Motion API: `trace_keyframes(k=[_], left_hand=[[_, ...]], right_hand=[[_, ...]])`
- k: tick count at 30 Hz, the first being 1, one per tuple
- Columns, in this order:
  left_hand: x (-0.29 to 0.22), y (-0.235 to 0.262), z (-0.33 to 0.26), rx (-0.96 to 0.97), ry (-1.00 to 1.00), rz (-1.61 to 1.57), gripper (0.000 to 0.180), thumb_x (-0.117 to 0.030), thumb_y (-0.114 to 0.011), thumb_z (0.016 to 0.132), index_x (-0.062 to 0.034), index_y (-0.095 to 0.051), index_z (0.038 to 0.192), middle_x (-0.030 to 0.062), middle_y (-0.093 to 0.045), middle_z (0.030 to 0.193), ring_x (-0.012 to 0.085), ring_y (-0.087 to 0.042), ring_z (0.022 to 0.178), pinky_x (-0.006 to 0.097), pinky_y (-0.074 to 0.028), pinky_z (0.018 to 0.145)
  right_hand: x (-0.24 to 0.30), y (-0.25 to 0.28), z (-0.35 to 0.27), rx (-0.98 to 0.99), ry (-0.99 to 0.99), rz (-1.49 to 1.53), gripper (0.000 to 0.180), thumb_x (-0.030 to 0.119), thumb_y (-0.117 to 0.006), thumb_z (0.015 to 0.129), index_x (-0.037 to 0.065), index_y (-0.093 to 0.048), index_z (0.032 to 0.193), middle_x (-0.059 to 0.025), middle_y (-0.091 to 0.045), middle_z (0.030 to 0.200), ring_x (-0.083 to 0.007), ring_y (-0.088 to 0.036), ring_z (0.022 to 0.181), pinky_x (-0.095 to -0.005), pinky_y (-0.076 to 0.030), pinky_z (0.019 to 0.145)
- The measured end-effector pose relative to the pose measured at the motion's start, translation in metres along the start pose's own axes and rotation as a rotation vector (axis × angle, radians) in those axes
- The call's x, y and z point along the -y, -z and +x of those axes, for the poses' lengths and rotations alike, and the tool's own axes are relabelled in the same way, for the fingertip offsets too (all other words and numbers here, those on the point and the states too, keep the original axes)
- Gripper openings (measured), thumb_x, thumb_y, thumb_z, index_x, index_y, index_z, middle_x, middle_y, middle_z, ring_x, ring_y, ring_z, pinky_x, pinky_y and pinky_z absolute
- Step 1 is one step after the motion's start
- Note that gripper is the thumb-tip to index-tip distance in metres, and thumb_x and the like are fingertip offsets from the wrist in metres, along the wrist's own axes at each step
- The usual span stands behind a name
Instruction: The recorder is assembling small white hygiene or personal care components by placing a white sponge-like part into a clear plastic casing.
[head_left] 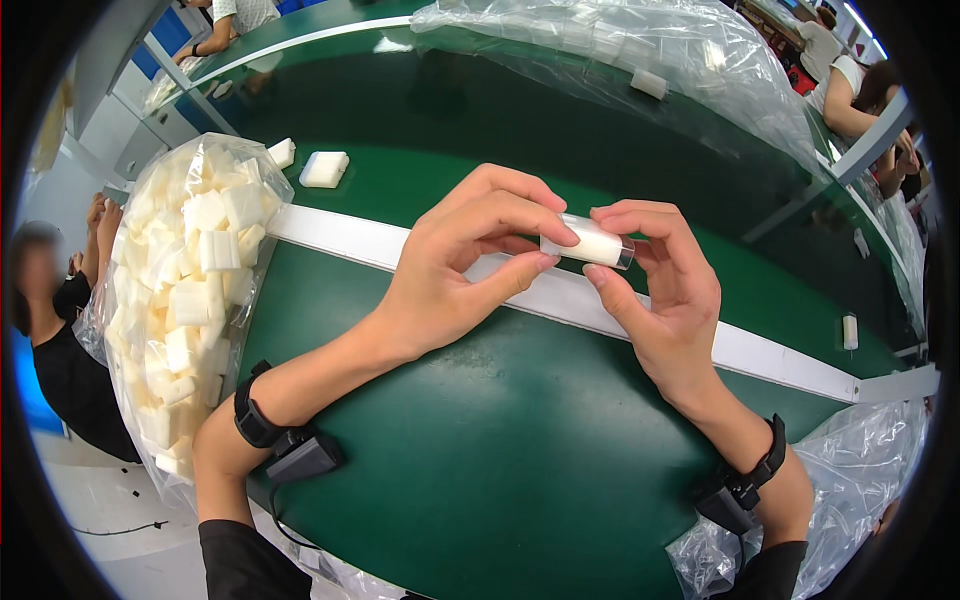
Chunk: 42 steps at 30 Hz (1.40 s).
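Looking down from the head cam, both hands meet over the green conveyor belt [500, 480], right above the white divider rail [760, 355] that runs across it. The left hand [455, 270] pinches one end of a small clear tube with a white foam piece inside [590, 245], thumb underneath and index finger on top, the other fingers loosely curled. The right hand [665, 290] grips the other end of that same tube, fingertips wrapped over the top and thumb coming up from below. So the tube sits lying sideways between both sets of fingertips, held up off the belt, just above the rail.

Both wrists wear black straps with a little black box hanging off them.

Off to the left, a big clear plastic bag stuffed with white foam blocks [190, 290] leans at the belt's edge. Two loose white blocks [322, 168] lie on the belt just past the bag. A large, mostly see-through bag [640, 60] sits at the far side, and another crumpled clear bag [850, 500] is down by the right forearm. Other people sit around the edges of the line.
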<state>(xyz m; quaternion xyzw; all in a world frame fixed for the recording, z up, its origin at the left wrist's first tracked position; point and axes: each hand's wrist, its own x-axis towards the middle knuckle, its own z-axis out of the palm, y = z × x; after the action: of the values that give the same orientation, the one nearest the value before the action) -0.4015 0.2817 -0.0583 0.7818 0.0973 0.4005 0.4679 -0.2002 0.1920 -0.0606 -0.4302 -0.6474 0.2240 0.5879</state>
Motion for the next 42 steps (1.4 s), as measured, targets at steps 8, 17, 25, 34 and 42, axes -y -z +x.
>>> trace_keyframes(k=[8,17,25,34,42], left_hand=[[-0.014,-0.005,0.000,-0.115,0.287,-0.184,0.027,0.009,-0.061,0.092,0.0057,-0.060,0.119,0.0166,-0.056,0.125,0.0280,-0.070,0.107,0.033,-0.064,0.079],[-0.010,-0.003,-0.001,-0.121,0.263,-0.090,0.022,0.008,-0.063,0.090,0.0063,-0.067,0.112,0.0131,-0.061,0.117,0.0249,-0.074,0.095,0.029,-0.063,0.073],[-0.005,-0.002,0.000,-0.042,0.217,-0.005,0.025,0.010,-0.064,0.086,0.0033,-0.071,0.109,0.0113,-0.063,0.110,0.0212,-0.074,0.092,0.027,-0.061,0.080],[-0.004,0.000,0.000,-0.046,0.282,-0.151,0.021,0.008,-0.068,0.087,0.0045,-0.071,0.108,0.0122,-0.063,0.110,0.0218,-0.073,0.091,0.028,-0.061,0.079],[-0.005,0.002,0.004,-0.041,0.288,-0.087,0.021,0.005,-0.073,0.085,0.0033,-0.071,0.106,0.0118,-0.062,0.111,0.0179,-0.070,0.091,0.027,-0.059,0.081]], right_hand=[[0.002,0.000,-0.001,-0.005,-0.160,0.090,0.023,0.002,-0.068,0.092,-0.002,-0.063,0.113,-0.0118,-0.065,0.114,-0.0172,-0.064,0.102,-0.0331,-0.055,0.094],[0.003,-0.001,-0.002,0.031,-0.212,-0.012,0.026,0.006,-0.069,0.092,-0.003,-0.066,0.117,-0.0097,-0.070,0.106,-0.0158,-0.067,0.094,-0.0293,-0.054,0.088],[-0.003,0.000,-0.003,0.004,-0.215,0.013,0.020,0.008,-0.072,0.091,-0.001,-0.069,0.108,-0.0077,-0.071,0.100,-0.0145,-0.065,0.087,-0.0279,-0.053,0.080],[-0.005,0.001,-0.002,0.069,-0.114,-0.131,0.019,0.008,-0.073,0.089,0.000,-0.069,0.106,-0.0100,-0.071,0.097,-0.0198,-0.066,0.081,-0.0293,-0.053,0.075],[-0.001,0.000,-0.002,0.051,-0.130,-0.155,0.021,0.010,-0.073,0.089,0.001,-0.069,0.107,-0.0096,-0.071,0.105,-0.0195,-0.066,0.091,-0.0297,-0.053,0.080]])
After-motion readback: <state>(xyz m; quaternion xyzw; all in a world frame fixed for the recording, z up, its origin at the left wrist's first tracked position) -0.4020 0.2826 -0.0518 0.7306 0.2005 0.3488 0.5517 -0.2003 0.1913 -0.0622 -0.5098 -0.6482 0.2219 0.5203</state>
